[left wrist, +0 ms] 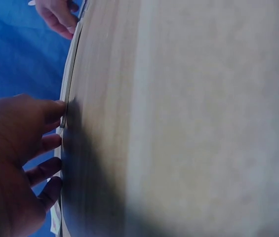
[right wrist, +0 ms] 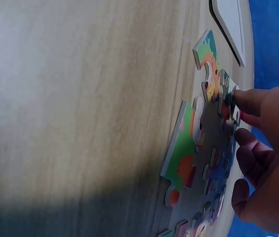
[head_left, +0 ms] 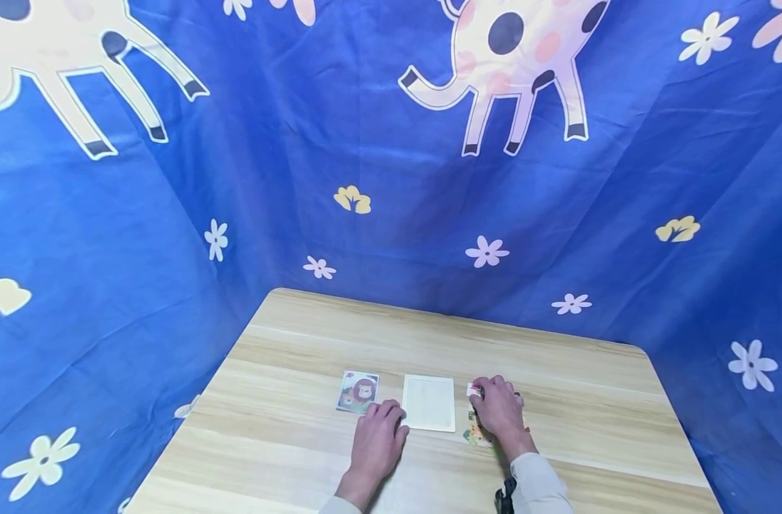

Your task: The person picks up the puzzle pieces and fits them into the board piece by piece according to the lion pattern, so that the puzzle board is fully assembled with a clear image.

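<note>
My left hand [head_left: 376,439] rests with relaxed fingers between a lion picture card [head_left: 359,389] and a white puzzle tray [head_left: 429,404]. In the left wrist view its thumb [left wrist: 54,108] is right at the tray's edge. My right hand [head_left: 499,408] is over a group of loose jigsaw pieces to the right of the tray. Thumb and fingers pinch one jigsaw piece [right wrist: 226,91] there, as the right wrist view shows. A green and orange edge piece [right wrist: 181,148] lies closer to that camera, with several others beyond it. The palm covers part of the group in the head view.
The light wooden table [head_left: 288,442] has rounded far corners. A blue curtain [head_left: 397,235] with flowers and animals hangs behind and beside it. A dark wrist strap [head_left: 505,496] shows by the right sleeve [head_left: 540,485].
</note>
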A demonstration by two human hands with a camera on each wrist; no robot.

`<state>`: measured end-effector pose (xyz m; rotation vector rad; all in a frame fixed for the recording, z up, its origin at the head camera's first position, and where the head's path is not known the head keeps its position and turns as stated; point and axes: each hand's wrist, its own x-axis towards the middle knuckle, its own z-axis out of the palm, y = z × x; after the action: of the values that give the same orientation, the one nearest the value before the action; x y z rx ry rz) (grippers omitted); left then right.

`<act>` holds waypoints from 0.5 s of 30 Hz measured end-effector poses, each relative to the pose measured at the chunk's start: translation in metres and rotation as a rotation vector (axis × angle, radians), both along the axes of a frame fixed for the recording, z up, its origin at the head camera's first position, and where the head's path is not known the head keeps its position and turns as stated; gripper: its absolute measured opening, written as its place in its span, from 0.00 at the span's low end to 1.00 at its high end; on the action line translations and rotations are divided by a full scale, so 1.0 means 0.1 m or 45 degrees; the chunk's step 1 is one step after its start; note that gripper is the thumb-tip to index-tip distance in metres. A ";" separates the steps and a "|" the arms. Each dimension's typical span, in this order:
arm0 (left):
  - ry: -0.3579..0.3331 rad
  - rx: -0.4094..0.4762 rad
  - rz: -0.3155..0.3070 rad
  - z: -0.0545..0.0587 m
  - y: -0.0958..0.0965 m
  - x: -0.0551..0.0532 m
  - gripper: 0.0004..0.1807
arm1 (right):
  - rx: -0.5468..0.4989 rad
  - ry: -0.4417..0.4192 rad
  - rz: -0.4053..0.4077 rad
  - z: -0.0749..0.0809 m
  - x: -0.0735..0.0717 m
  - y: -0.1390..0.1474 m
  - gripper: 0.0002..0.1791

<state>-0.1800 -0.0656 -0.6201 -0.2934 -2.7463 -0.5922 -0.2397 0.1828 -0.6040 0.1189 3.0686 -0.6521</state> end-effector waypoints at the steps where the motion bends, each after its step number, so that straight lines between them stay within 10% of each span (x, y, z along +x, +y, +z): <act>1: 0.003 -0.003 0.002 0.00 0.00 0.00 0.10 | -0.009 0.000 -0.005 0.01 0.00 0.00 0.20; 15: -0.023 -0.002 0.014 0.01 0.02 -0.02 0.10 | 0.008 0.079 0.014 0.00 -0.02 -0.01 0.19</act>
<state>-0.1821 -0.0635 -0.6191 -0.2751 -2.7639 -0.5923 -0.2421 0.1822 -0.6041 0.0839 3.1280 -0.6587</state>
